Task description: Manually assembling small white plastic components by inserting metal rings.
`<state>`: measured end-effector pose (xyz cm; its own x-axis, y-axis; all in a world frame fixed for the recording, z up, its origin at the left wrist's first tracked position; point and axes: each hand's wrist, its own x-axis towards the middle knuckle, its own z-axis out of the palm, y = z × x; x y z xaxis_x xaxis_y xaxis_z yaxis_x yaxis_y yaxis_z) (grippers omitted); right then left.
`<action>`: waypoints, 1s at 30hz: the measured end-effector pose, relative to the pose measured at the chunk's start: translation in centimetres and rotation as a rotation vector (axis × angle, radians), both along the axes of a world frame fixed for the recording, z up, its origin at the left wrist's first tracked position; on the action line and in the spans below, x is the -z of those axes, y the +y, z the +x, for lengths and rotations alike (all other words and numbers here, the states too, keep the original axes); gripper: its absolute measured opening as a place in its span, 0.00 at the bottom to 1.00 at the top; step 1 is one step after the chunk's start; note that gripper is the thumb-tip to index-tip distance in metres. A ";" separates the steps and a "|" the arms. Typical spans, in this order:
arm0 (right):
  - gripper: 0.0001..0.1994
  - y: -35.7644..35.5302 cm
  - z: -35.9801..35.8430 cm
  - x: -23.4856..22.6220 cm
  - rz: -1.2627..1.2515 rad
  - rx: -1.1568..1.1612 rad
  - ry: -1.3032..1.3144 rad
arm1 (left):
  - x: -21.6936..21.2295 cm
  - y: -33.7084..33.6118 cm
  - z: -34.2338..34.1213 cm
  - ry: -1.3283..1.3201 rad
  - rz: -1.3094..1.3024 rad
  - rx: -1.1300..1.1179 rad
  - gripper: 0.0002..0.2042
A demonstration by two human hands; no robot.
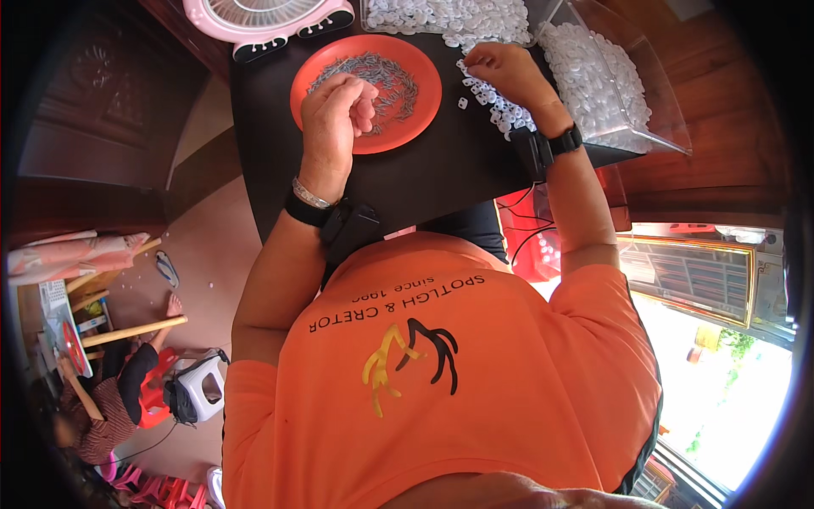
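My left hand point(337, 123) is held above the near left part of a round orange-red plate point(426, 112). Its fingers are curled closed, and whatever they may hold is hidden. On the plate lie many small grey metal pins point(394, 76) that look like nails. My right hand point(511, 75) reaches to a loose spread of small white plastic pieces point(500, 106) right of the plate. Its thumb and fingertips are pinched together at the edge of that spread; what is between them is too small to make out.
A clear bin point(632, 131) full of white pieces lies at the right, with another clear tray of them point(437, 15) at the back. A pink fan point(263, 17) stands at the back left of the black table point(424, 191). Another person point(106, 416) sits at the lower left.
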<state>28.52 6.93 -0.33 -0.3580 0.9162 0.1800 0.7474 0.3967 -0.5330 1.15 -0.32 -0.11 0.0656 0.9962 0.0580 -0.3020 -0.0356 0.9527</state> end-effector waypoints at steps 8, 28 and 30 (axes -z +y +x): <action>0.09 -0.5 0.7 -1.2 -0.021 -0.002 -0.143 | 0.0 0.1 0.1 0.010 -0.003 0.001 0.11; 0.09 0.1 -2.4 0.0 0.198 -0.042 -0.242 | 0.1 0.1 -0.1 0.023 -0.016 0.000 0.11; 0.10 -0.6 -3.9 -1.0 -0.053 -0.108 0.056 | -0.2 0.0 -0.1 0.089 -0.036 0.028 0.11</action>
<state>24.62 6.37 0.71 -0.4462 0.8814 0.1550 0.6699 0.4438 -0.5953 1.09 -0.34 0.11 0.0972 0.9952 0.0145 -0.2162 0.0069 0.9763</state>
